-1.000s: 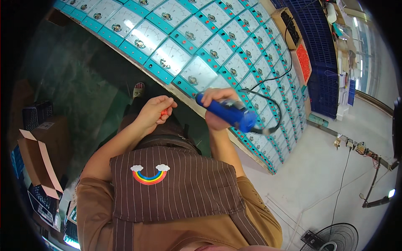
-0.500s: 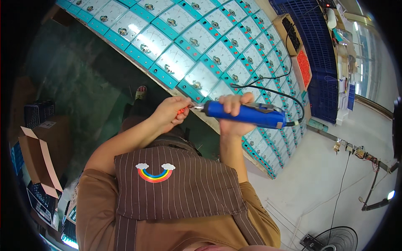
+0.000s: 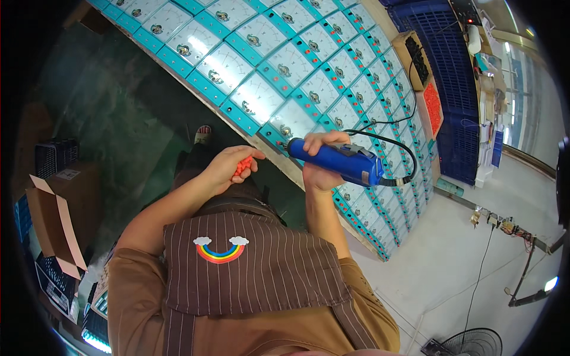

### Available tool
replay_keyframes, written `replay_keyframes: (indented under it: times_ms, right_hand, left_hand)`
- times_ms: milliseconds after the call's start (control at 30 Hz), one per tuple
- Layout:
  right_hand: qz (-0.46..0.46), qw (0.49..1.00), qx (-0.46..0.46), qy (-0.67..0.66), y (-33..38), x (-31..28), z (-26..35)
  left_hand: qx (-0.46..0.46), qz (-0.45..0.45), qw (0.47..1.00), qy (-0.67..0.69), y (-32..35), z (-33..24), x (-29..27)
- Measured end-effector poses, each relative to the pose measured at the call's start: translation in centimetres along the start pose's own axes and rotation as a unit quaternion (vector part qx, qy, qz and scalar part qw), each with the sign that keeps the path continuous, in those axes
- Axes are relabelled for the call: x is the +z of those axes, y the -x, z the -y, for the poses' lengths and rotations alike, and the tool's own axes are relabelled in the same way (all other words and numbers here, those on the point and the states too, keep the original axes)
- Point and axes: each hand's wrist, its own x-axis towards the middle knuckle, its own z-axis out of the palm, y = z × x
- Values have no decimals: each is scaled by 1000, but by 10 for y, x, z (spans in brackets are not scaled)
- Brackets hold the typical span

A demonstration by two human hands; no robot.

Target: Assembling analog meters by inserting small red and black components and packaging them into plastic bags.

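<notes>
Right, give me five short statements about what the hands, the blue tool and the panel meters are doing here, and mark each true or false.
1. The right hand grips a blue powered screwdriver. True.
2. The left hand is empty. False: it cups small red pieces.
3. The screwdriver's tip points at the rows of teal-framed panel meters. True.
4. The screwdriver is cordless. False: a black cable runs from its rear end.
5. The apron the person wears is plain. False: it is striped, with a rainbow patch.
</notes>
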Motion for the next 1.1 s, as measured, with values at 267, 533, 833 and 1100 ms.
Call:
replay_keyframes:
  times_ms: [267, 533, 833, 1100]
  right_hand:
    - [84, 990, 97, 53, 14, 17, -7]
    - [-56, 996, 34, -58, -16, -13, 13]
    - [0, 968, 138, -207, -14, 38, 25]
    - [34, 967, 178, -182, -9, 49, -1]
  left_hand:
    - [-1, 7, 1000, 13, -1, 2, -12]
    - [62, -36, 996, 47, 8, -9, -20]
    - [29, 38, 996, 78, 16, -22, -15]
    - [8, 75, 996, 52, 18, -27, -19]
